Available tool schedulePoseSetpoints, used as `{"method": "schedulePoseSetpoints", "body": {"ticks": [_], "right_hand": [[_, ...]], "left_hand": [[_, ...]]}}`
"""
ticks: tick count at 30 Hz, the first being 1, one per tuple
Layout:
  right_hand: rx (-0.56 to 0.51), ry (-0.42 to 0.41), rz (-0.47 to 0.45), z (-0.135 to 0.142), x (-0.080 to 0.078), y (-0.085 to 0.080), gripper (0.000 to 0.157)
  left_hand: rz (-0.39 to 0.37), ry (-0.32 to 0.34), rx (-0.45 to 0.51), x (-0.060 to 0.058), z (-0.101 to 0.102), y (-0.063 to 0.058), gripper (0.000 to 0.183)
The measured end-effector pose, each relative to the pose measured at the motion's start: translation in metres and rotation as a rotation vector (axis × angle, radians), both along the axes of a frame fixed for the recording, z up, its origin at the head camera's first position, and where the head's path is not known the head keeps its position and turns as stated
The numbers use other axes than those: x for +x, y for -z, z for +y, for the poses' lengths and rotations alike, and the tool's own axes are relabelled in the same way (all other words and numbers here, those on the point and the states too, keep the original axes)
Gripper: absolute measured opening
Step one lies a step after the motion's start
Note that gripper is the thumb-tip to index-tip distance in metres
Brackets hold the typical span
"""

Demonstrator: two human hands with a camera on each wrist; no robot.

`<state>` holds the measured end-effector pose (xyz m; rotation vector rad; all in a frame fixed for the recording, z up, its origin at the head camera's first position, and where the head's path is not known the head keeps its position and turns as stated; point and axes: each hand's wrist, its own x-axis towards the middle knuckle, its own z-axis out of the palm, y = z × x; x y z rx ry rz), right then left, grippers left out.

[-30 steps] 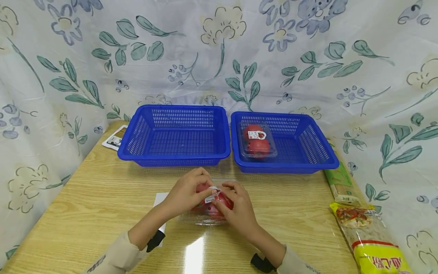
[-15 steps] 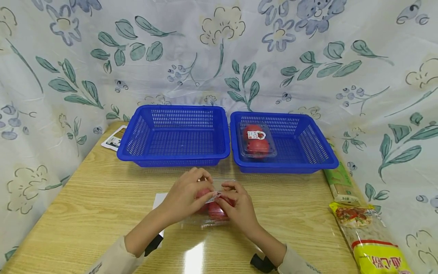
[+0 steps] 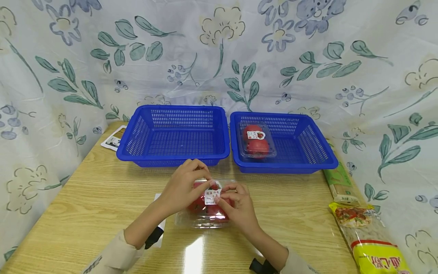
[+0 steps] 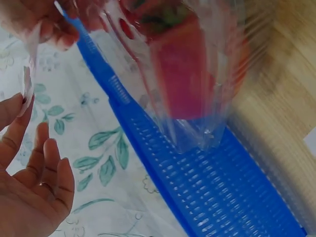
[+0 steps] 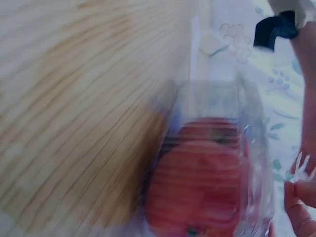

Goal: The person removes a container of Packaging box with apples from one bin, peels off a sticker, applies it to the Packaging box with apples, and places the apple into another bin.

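Observation:
A white label (image 3: 210, 196) with printed characters and a red picture is held up between both hands, above a clear plastic box (image 3: 205, 222) of red round fruit (image 3: 196, 205). My left hand (image 3: 184, 184) pinches the label's upper left edge between thumb and finger. Thumb and fingers of my right hand (image 3: 239, 207) pinch it from the right. The left wrist view shows the label (image 4: 30, 74) edge-on, apart from the box there. Blurred in the right wrist view, the fruit (image 5: 197, 182) sits inside the transparent box.
Two blue baskets, left (image 3: 171, 156) and right (image 3: 291, 166), stand behind the hands. A similar labelled fruit box (image 3: 258, 140) lies in the right one. White paper (image 3: 158, 239) lies beside the left forearm. Packaged food bags (image 3: 369, 236) line the right edge; a card (image 3: 113, 139) lies back left.
The label, tilted and partly covered by fingers before, has been raised and turned so its printed face shows. The left hand has moved slightly up; the box has stayed roughly in place.

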<state>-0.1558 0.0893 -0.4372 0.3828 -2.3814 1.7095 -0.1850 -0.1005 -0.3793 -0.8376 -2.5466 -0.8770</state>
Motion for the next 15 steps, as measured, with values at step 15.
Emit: {"method": "schedulePoseSetpoints", "body": {"ticks": [15], "right_hand": [[0.233, 0.053, 0.141, -0.011, 0.005, 0.006, 0.007]], "left_hand": [[-0.379, -0.039, -0.010, -0.022, -0.009, 0.021, 0.009]]}}
